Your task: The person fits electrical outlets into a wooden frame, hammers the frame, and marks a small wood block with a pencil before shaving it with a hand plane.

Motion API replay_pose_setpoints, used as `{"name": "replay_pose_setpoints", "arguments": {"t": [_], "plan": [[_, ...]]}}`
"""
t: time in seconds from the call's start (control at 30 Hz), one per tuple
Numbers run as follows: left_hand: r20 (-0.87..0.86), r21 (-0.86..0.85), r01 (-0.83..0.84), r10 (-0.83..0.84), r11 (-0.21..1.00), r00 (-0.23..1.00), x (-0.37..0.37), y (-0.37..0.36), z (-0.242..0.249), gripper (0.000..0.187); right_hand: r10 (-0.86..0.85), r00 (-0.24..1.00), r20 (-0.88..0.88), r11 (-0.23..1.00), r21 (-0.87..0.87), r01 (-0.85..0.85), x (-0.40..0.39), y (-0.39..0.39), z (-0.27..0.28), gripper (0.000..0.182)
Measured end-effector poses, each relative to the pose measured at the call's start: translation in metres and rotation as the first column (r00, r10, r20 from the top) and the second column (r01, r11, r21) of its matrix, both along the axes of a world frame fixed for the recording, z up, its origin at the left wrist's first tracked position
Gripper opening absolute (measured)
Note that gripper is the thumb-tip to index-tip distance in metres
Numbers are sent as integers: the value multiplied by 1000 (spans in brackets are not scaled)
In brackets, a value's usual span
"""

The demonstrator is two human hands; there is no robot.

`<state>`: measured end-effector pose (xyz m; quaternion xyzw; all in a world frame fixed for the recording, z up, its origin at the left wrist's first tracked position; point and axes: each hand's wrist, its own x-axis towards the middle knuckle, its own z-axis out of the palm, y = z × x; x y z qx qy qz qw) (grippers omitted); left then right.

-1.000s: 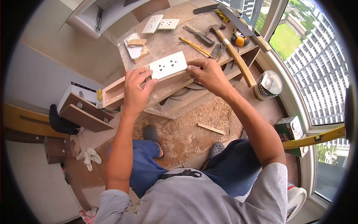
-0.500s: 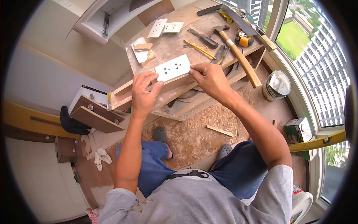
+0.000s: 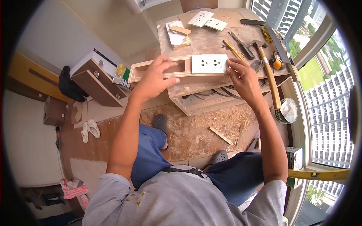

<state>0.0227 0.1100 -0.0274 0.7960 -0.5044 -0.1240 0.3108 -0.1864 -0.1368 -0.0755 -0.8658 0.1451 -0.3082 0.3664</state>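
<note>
A white double wall socket (image 3: 209, 64) lies face up over the right part of a long, narrow wooden box (image 3: 188, 79). The box spans the near edge of the workbench, and its left part shows an open recess. My left hand (image 3: 154, 77) is open over that recess, thumb and fingers apart, with the thumb tip near the box's front side. At the socket's right edge, my right hand (image 3: 243, 77) has its fingers bent, the fingertips and thumb closed against the socket's end.
On the workbench (image 3: 211, 39) lie two more sockets (image 3: 200, 18), a pencil (image 3: 235, 51), a chisel (image 3: 243, 46), a hammer (image 3: 268, 75) and a tape measure (image 3: 278, 62). A bucket (image 3: 286, 111) stands at right. Shavings (image 3: 188, 132) and a wood strip (image 3: 221, 135) cover the floor.
The view has swung left, so the bench appears further right. My left hand has come off the socket's left side and moved over the recess; my right hand stays at the right edge.
</note>
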Motion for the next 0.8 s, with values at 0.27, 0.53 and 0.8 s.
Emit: {"name": "replay_pose_setpoints", "arguments": {"t": [0.27, 0.53, 0.8], "plan": [[-3, -169, 71, -72, 983, 997, 4, -6, -29, 30, -48, 999, 2, 994, -99, 48, 7, 17, 6, 26], [24, -216, 97, -94, 972, 995, 1, -8, -24, 31, -89, 996, -21, 906, 414, 90, -2, -8, 13, 36], [63, -268, 64, -49, 961, 997, 18, -16, 5, 37, -244, 962, 121, 812, 568, 134, -80, 37, 60, 32]]}}
